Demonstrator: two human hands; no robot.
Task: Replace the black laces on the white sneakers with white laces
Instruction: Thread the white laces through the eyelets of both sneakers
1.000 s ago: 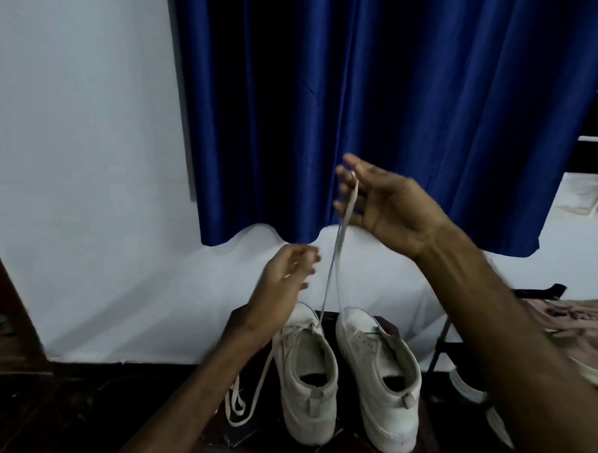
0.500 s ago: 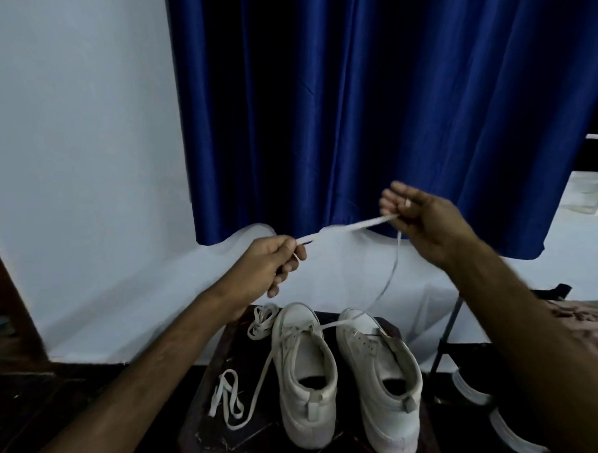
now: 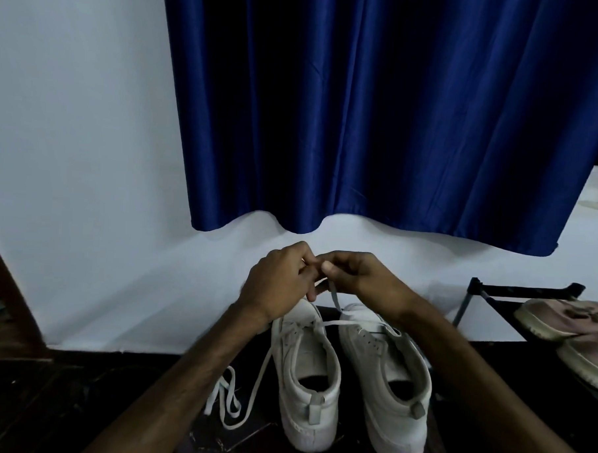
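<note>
White lace (image 3: 334, 297) pinched by left hand (image 3: 278, 280) and right hand (image 3: 359, 273), just above the white sneakers (image 3: 306, 374).
Sneakers sit on a dark table (image 3: 247, 441), blue curtain (image 3: 364, 109) beyond them.

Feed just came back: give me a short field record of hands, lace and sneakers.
left hand: pinches white lace above left sneaker toe
right hand: pinches same lace, close against left hand
white lace: runs from hands down to left sneaker; loose end trails on the dark surface left of it
right sneaker: upright beside left sneaker, heel toward camera
</note>
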